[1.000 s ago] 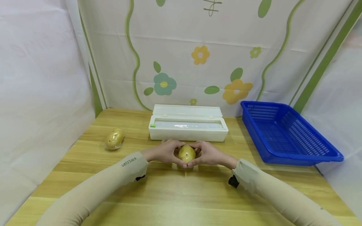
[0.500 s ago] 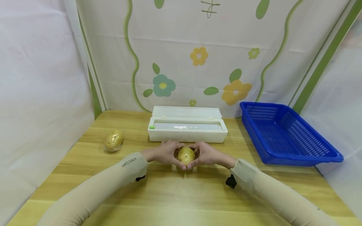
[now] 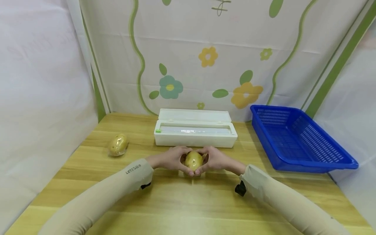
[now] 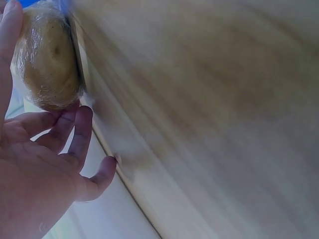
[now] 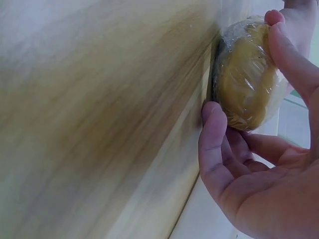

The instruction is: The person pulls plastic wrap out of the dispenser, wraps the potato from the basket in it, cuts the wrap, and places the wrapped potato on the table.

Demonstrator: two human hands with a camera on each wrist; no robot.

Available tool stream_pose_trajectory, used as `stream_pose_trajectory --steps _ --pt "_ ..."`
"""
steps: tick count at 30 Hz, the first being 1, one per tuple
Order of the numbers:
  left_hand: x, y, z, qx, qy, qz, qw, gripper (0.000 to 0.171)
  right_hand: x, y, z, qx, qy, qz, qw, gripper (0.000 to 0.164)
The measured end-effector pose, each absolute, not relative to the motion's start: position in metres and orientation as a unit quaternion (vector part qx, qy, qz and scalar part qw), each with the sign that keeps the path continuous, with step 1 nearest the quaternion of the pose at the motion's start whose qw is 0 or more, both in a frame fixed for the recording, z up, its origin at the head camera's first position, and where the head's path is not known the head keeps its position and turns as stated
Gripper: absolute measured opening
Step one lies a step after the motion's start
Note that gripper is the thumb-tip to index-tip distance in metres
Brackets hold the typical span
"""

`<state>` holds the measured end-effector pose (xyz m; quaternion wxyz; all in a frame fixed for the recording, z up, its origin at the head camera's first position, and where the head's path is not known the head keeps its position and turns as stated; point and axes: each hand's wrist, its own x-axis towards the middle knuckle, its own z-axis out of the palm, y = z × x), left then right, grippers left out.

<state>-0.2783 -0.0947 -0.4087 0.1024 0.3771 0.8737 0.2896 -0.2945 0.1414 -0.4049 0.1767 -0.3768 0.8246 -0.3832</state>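
Note:
A potato [image 3: 194,160] wrapped in clear plastic film sits between both hands at the middle of the table. On its left side the left hand [image 3: 172,159] holds it, thumb along the near face and fingers curving behind. The right hand [image 3: 218,160] mirrors this from the other side, and the thumb tips meet at the front. Wrinkled film shows over the potato's skin [image 5: 244,79] in the right wrist view. Seen from the left wrist, the fingers [image 4: 82,132] bend around the potato's end, close to the wooden table.
Just behind the hands stands a long white cling film box [image 3: 195,140], lid raised, with a film roll inside and a green tab at left. Another wrapped potato [image 3: 118,144] lies at the left. A blue plastic basket [image 3: 314,165] stands at the right, near the curtain.

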Motion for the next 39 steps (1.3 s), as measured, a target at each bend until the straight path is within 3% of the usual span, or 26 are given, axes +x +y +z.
stream_pose_trajectory --steps 8,19,24,33,39 --pt "-0.277 -0.092 -0.411 0.380 0.864 0.310 0.113 0.075 -0.287 0.147 -0.411 -0.369 0.818 -0.403 0.181 0.072" --pt "-0.251 -0.097 -0.404 0.323 0.908 0.258 0.070 0.115 -0.281 0.150 -0.408 -0.360 0.802 -0.434 0.196 0.088" --pt "-0.244 -0.095 -0.402 0.303 0.910 0.279 0.050 0.110 -0.279 0.159 -0.401 -0.333 0.804 -0.447 0.206 0.088" --pt "-0.236 -0.088 -0.408 0.252 0.904 0.344 0.033 0.097 -0.273 0.173 -0.399 -0.264 0.809 -0.482 0.208 0.061" --pt "-0.229 -0.075 -0.412 0.209 0.907 0.365 0.001 0.092 -0.268 0.179 -0.400 -0.236 0.808 -0.501 0.201 0.055"
